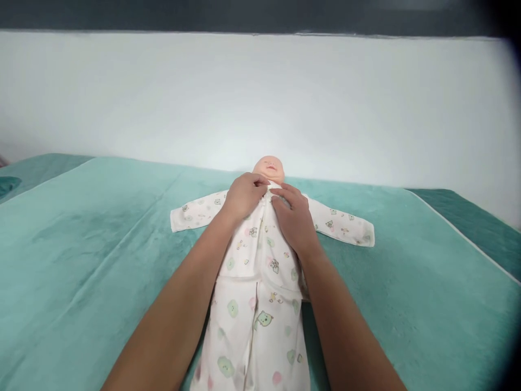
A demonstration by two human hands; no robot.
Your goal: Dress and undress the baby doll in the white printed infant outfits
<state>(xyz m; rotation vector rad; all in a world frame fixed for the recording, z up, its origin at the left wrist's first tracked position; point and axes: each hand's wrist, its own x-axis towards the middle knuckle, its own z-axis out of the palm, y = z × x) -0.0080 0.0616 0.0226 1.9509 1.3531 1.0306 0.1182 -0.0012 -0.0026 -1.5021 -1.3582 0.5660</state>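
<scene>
A baby doll [269,166] lies on its back on a teal blanket [101,233], head pointing away from me. It wears a white printed sleepsuit [260,282] with both sleeves spread out sideways. My left hand [243,195] rests on the doll's chest near the collar, fingers curled and pinching the suit's front edge. My right hand [295,220] lies on the other side of the chest, fingers bent onto the fabric beside the front opening. Both forearms reach in from the bottom of the view.
The teal blanket covers a wide bed-like surface with a darker green layer [468,217] showing at the right and left edges. A plain white wall [260,98] rises behind it.
</scene>
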